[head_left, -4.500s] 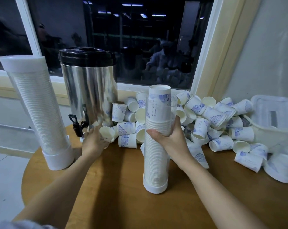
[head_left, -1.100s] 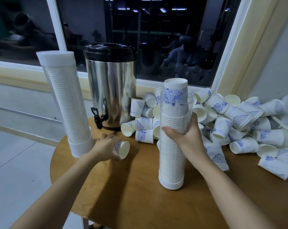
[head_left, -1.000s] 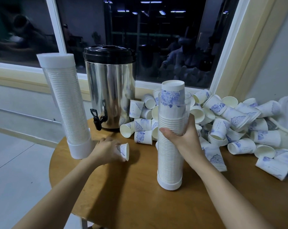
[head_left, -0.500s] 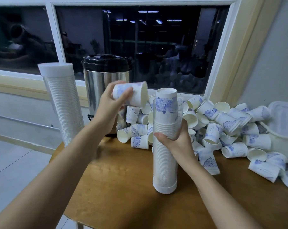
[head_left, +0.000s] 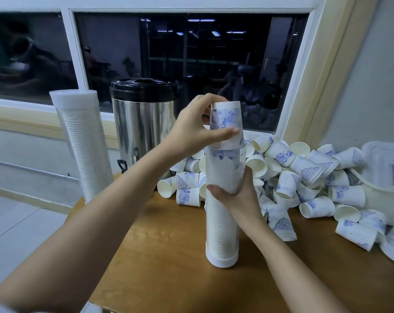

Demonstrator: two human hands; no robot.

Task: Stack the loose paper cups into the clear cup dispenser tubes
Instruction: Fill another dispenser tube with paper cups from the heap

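Observation:
A clear dispenser tube [head_left: 222,227], packed with stacked white cups, stands upright on the round wooden table [head_left: 168,263]. My right hand [head_left: 239,195] grips the tube around its upper part. My left hand [head_left: 191,132] holds a white paper cup with a blue print [head_left: 225,119], upside down, right over the tube's mouth, on the top cup of the stack. A heap of loose printed cups [head_left: 304,177] lies behind and to the right of the tube. A second tube [head_left: 85,150], full and closed with a white cap, stands at the left.
A steel drink urn with a black lid [head_left: 141,123] stands behind the tube near the window. A translucent plastic box [head_left: 385,175] sits at the far right behind the cups. The table's edge curves off at the left and front.
My left hand picked a cup off the table, lifted it, turned it upside down and brought it over the tube's top. My right hand kept its grip on the tube.

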